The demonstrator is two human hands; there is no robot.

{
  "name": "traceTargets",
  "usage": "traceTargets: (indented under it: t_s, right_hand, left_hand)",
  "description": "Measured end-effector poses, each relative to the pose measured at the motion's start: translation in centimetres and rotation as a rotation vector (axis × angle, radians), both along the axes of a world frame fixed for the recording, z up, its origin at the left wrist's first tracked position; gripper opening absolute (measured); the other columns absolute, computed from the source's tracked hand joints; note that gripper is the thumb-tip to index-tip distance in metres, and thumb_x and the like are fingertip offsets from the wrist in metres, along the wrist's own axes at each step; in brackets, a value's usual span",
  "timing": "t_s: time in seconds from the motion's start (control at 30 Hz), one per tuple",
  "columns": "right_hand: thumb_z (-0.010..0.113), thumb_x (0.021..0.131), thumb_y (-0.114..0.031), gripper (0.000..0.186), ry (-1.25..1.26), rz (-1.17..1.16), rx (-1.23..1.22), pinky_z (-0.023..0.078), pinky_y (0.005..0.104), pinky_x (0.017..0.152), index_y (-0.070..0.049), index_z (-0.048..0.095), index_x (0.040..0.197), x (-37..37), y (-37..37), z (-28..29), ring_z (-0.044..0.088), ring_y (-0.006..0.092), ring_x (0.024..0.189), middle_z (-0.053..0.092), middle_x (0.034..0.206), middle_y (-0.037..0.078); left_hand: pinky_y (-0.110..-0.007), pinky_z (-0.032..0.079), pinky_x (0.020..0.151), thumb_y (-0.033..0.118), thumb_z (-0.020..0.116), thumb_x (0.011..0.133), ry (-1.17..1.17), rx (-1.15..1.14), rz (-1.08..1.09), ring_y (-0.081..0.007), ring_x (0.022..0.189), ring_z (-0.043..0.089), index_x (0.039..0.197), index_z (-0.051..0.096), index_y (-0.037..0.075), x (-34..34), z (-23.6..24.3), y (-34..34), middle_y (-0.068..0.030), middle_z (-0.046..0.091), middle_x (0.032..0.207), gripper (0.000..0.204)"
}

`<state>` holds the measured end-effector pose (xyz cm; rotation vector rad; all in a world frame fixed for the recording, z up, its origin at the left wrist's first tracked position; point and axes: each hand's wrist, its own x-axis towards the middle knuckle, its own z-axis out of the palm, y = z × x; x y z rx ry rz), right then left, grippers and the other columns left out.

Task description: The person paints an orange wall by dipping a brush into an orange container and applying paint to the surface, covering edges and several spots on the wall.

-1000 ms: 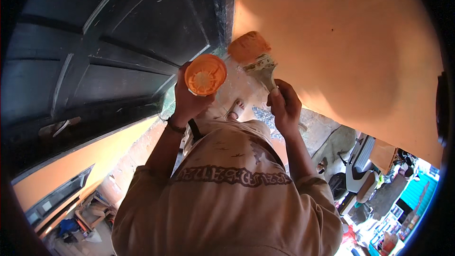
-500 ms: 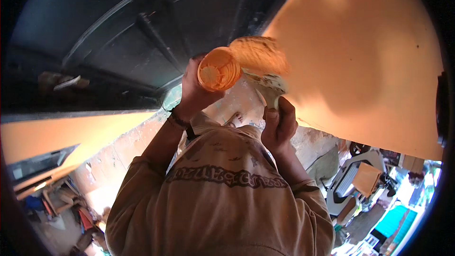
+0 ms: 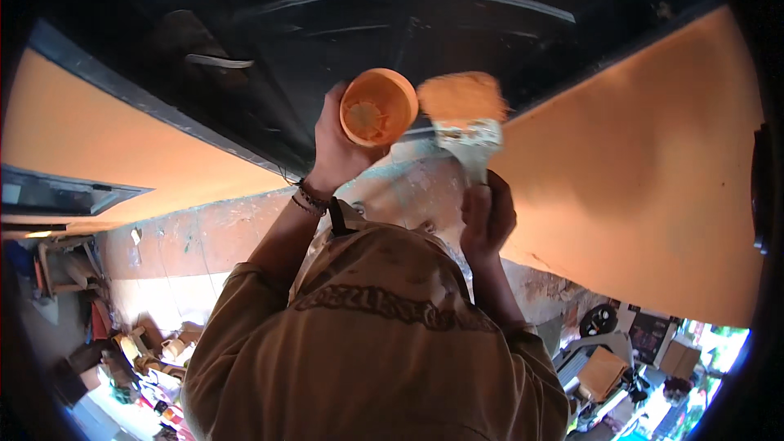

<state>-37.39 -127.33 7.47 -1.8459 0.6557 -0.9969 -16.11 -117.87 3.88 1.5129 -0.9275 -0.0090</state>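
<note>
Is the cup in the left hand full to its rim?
Not full: the orange cup shows its inner wall well below the rim; how much it holds, I cannot tell.

Dark lettering [image 3: 396,307] across brown shirt [image 3: 384,384], too blurred to read; no text legible.

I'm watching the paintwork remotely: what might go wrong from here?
Smear: the orange-coated bristles of the brush show right in front of the dark door, so a stray touch could mark it.

Drips: the brush, gripped in the right hand, is outside the cup, so paint might fall on the floor.

Knock: the bristles look close to the cup's rim; a bump could jolt it, as only the left hand holds it.
</note>
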Motion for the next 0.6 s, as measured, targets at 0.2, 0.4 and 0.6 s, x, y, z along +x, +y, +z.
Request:
traceTargets:
  t_s: [0.2,0.4,0.6]
  right_hand:
    - [0.047,0.099,-0.022,0.029,-0.020,-0.033,0.190,0.029,0.0207,0.042,0.002,0.057,0.112,2.0,-0.4,0.4,0.037,0.0034,0.047,0.045,0.059,-0.002]
    - [0.051,0.098,-0.023,0.029,0.059,-0.003,0.355,0.032,0.0199,0.042,0.001,0.059,0.112,3.7,-1.0,0.3,0.041,0.0039,0.049,0.048,0.062,-0.002]
    - [0.046,0.099,-0.025,0.025,0.039,-0.024,0.347,0.020,0.0211,0.037,-0.004,0.053,0.086,6.7,-2.4,0.1,0.027,0.0021,0.042,0.036,0.055,-0.004]
  left_hand:
    - [-0.040,0.045,0.097,0.016,0.086,0.054,-0.063,0.025,0.167,-0.0360,0.124,0.048,0.124,0.047,0.000,6.5,0.3,2.9,-0.0200,0.055,0.119,0.082]
    - [-0.050,0.027,0.111,0.022,0.086,0.049,-0.310,0.225,0.191,-0.0489,0.140,0.012,0.121,0.052,0.001,9.4,-0.2,1.8,-0.0383,0.020,0.145,0.083]
    - [-0.042,0.009,0.119,0.022,0.088,0.052,-0.225,0.265,0.163,-0.0366,0.144,0.015,0.129,0.051,0.003,11.0,-1.4,1.0,-0.0263,0.037,0.143,0.087]
